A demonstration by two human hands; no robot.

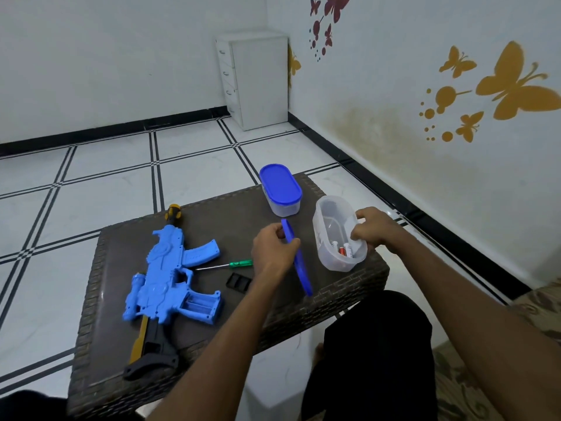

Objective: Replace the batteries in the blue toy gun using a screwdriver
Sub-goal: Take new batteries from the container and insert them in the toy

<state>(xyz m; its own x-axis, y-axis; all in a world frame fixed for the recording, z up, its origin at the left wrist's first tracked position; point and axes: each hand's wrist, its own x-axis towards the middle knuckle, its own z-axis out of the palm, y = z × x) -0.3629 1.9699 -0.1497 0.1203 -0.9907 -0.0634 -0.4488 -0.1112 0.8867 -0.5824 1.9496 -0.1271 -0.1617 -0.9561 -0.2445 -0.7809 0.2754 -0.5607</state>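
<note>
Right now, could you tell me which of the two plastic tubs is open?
The tub tilted in the right hand, with batteries inside. Its blue lid is in the left hand; the far tub is lidded.

Toy gun [170,278]: glossy blue plastic, black and yellow plastic stock at 6 o'clock. Screwdriver [226,265]: shiny metal shaft, translucent green plastic handle. Table [121,299]: dark woven wicker sides, smooth reflective top. Open tub [331,262] at 3 o'clock: cloudy translucent plastic. Lid [299,262]: smooth blue plastic. Closed tub [280,189] at 12 o'clock: same plastic. Floor [106,174]: glossy white tile.
</note>
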